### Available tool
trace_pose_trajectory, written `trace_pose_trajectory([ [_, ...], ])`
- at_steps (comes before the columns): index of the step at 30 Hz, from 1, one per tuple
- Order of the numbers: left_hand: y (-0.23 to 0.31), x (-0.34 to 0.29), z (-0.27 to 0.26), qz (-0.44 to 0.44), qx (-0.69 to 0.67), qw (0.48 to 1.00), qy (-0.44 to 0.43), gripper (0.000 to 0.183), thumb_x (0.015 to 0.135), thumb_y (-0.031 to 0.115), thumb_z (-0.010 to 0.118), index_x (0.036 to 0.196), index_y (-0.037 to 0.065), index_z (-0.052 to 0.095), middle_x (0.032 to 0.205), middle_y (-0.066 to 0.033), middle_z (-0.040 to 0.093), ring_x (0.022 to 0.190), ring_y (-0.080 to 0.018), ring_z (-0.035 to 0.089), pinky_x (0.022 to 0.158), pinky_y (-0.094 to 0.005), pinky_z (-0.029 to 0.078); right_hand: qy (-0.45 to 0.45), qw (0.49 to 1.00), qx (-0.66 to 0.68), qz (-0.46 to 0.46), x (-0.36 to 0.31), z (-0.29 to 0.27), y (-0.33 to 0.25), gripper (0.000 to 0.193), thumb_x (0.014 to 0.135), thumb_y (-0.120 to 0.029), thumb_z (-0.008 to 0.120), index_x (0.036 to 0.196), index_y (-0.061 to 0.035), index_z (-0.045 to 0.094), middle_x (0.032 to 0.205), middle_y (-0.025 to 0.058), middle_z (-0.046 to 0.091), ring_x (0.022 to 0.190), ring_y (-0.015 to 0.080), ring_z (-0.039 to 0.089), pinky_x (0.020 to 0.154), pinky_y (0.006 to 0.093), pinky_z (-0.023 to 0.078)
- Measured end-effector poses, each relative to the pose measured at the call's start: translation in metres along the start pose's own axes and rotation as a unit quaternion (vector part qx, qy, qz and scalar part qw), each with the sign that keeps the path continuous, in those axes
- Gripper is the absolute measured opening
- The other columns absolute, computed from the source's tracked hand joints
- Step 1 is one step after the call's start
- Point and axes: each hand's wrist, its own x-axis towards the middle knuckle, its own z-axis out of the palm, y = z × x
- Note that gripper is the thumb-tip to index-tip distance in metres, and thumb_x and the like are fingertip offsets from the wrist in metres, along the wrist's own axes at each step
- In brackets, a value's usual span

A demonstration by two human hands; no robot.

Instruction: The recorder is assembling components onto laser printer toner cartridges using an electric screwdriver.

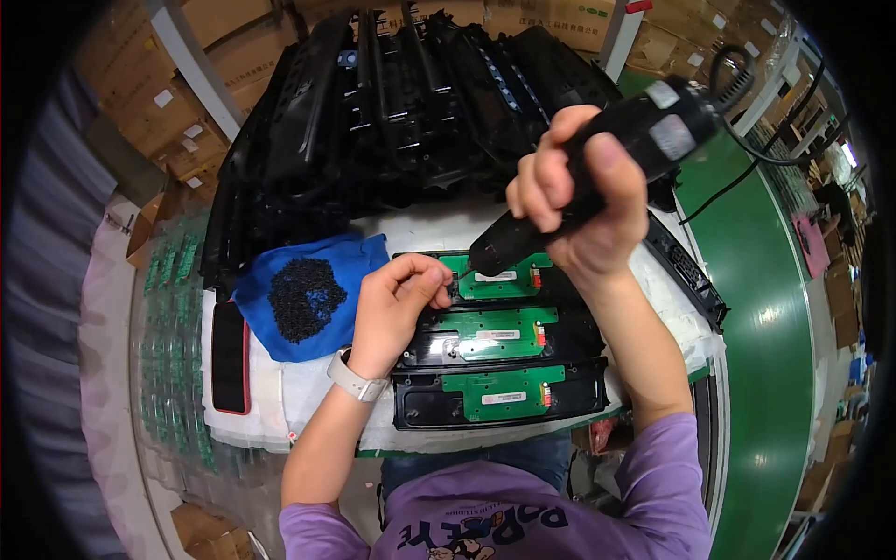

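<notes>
My right hand (597, 196) is wrapped round a black corded electric screwdriver (504, 245). Its thin bit slants down to the left edge of the farthest green circuit board (504, 287). Beside that bit, the thumb and forefinger of my left hand (394, 297) are pinched together; what sits between them is too small to make out. The farthest board lies in a black plastic housing. Nearer to me are two more black housings, the middle one (434, 351) and the nearest one (425, 411), each with a green board in it.
Left of my hand, a blue cloth (266, 322) bears a heap of small black screws (303, 299). A phone (230, 359) lies at the table's left edge. Stacked black plastic parts (401, 112) fill the far side. One long black part (689, 271) lies at the right.
</notes>
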Motion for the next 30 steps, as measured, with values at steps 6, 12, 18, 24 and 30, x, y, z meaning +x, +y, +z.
trace_pose_trajectory([
  [6, 0.008, -0.004, 0.003, -0.024, -0.017, 0.999, -0.031, 0.010, 0.086, 0.005, 0.059, 0.093, -0.003, 0.059, 0.078, -0.0034, 0.062, 0.070, -0.0076, 0.060, 0.065, -0.0185, 0.047, 0.011, 0.999, 0.032, 0.006, 0.000, 0.000, -0.009, 0.025, 0.087, -0.030, 0.047, 0.093, -0.0052, 0.049, 0.055, 0.0034, 0.045, 0.042, 0.0140, 0.043, 0.048, 0.0309, 0.039],
  [12, 0.001, -0.004, 0.002, -0.038, -0.036, 0.998, -0.045, 0.010, 0.085, 0.003, 0.060, 0.093, -0.004, 0.059, 0.078, -0.0041, 0.063, 0.069, -0.0084, 0.060, 0.065, -0.0189, 0.048, 0.017, 0.999, 0.016, 0.021, -0.001, 0.001, -0.007, 0.025, 0.086, -0.028, 0.050, 0.092, -0.0043, 0.050, 0.055, 0.0036, 0.045, 0.042, 0.0138, 0.044, 0.048, 0.0310, 0.039],
  [18, -0.003, -0.006, 0.005, -0.079, -0.090, 0.991, -0.054, 0.013, 0.086, 0.006, 0.058, 0.094, -0.005, 0.060, 0.083, -0.0079, 0.063, 0.067, -0.0103, 0.058, 0.065, -0.0205, 0.047, 0.127, 0.992, 0.002, 0.021, -0.002, 0.005, -0.002, 0.025, 0.084, -0.026, 0.056, 0.088, -0.0014, 0.051, 0.055, 0.0040, 0.046, 0.043, 0.0145, 0.046, 0.049, 0.0313, 0.041],
  [24, -0.003, -0.005, 0.010, -0.036, -0.039, 0.998, -0.013, 0.018, 0.091, 0.012, 0.053, 0.099, -0.003, 0.059, 0.091, -0.0084, 0.063, 0.076, -0.0114, 0.058, 0.071, -0.0228, 0.047, 0.098, 0.991, -0.021, 0.085, 0.006, -0.007, -0.008, 0.023, 0.082, -0.022, 0.059, 0.084, -0.0002, 0.053, 0.055, 0.0045, 0.047, 0.040, 0.0138, 0.045, 0.045, 0.0298, 0.040],
  [30, -0.004, -0.002, 0.007, -0.054, -0.132, 0.990, 0.011, 0.021, 0.098, 0.014, 0.036, 0.107, -0.002, 0.047, 0.110, -0.0136, 0.057, 0.102, -0.0187, 0.058, 0.089, -0.0269, 0.044, -0.006, 0.942, -0.335, 0.029, -0.003, -0.015, -0.008, 0.016, 0.075, -0.011, 0.069, 0.074, -0.0011, 0.058, 0.056, -0.0003, 0.054, 0.047, 0.0057, 0.050, 0.046, 0.0208, 0.039],
])
